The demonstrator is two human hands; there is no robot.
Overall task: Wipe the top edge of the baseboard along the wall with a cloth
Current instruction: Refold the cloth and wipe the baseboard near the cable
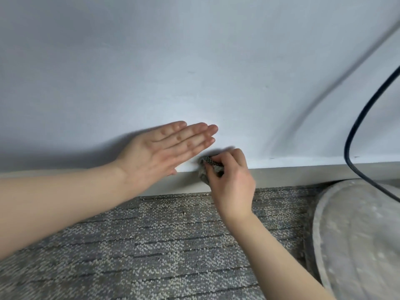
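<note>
One pale wall (194,61) fills the upper half; grey patterned carpet (151,245) covers the floor below. A round pale object (357,234) sits on the carpet at 4 o'clock, its far rim near the baseboard (292,175). A black cable (348,144) loops down the wall at 3 o'clock and crosses the baseboard. The left hand (160,152) lies flat on the wall, fingers straight, its grip holding nothing. At 4 o'clock from it, the right hand (231,180) curls its grip tight round a small grey cloth (213,167) on the baseboard's top edge. From the cloth toward 3 o'clock that edge runs bare up to the cable.
</note>
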